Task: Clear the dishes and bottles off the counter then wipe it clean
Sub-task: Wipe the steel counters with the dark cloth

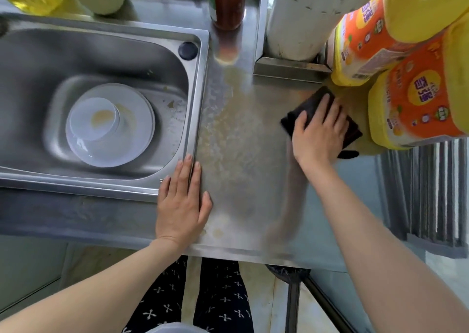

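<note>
Right hand (318, 132) flat, fingers spread, pressing dark cloth (308, 105) onto steel counter (241, 155) beside yellow bottles (416, 106); left hand (181, 203) open, empty, flat on sink (101, 184) rim.

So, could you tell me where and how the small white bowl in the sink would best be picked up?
Grip the bowl by its rim, coming straight down from above. It sits upright on the plate in the sink, mouth open, with its rim clear all round. A thumb inside and fingers outside should lift it off the plate.

Dark cloth (352, 132) flat on wet, perhaps streaked, steel counter (241, 155).
</note>
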Available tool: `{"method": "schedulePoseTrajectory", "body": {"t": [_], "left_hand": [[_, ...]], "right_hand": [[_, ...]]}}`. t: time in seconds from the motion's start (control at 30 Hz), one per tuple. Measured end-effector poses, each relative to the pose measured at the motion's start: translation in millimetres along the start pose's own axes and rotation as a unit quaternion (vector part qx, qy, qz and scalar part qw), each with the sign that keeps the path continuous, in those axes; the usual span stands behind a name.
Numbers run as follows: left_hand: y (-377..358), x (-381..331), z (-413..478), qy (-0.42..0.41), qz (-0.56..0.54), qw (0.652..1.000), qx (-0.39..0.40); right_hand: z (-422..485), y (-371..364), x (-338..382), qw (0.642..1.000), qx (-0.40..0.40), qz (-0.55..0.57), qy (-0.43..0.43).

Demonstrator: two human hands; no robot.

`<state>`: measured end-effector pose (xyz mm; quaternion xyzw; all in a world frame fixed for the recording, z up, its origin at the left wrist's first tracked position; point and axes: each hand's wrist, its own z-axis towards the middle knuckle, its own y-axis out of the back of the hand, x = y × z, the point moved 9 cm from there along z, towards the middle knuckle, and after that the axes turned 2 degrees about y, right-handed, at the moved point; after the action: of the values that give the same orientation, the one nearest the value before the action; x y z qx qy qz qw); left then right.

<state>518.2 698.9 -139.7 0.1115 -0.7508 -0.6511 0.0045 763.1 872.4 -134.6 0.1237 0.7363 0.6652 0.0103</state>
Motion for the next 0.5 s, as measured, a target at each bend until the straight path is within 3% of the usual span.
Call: {"method": "schedulePoseTrajectory", "body": {"t": [0.07, 0.1, 0.2, 0.27, 0.5], "left_hand": [[-0.8, 0.1, 0.6, 0.000, 0.004, 1.000, 0.003], [-1.1, -0.1, 0.7, -0.001, 0.006, 1.000, 0.005], [-0.4, 0.0, 0.5, -0.004, 0.006, 1.000, 0.001], [-0.5, 0.4, -0.3, -0.005, 0.002, 1.000, -0.004], [-0.5, 0.1, -1.2, -0.010, 0.000, 1.000, -0.023]], "right_hand": [[-4.3, -5.9, 25.0, 0.999, 0.016, 0.022, -0.037], [-10.0, -11.2, 46.2, 0.999, 0.028, 0.023, -0.004], [-37.8, -26.0, 110.3, 0.977, 0.054, -0.002, 0.207], [-43.4, -25.8, 121.4, 0.956, 0.034, -0.018, 0.290], [-4.4, -29.5, 169.1, 0.957, 0.033, -0.023, 0.288]]}}
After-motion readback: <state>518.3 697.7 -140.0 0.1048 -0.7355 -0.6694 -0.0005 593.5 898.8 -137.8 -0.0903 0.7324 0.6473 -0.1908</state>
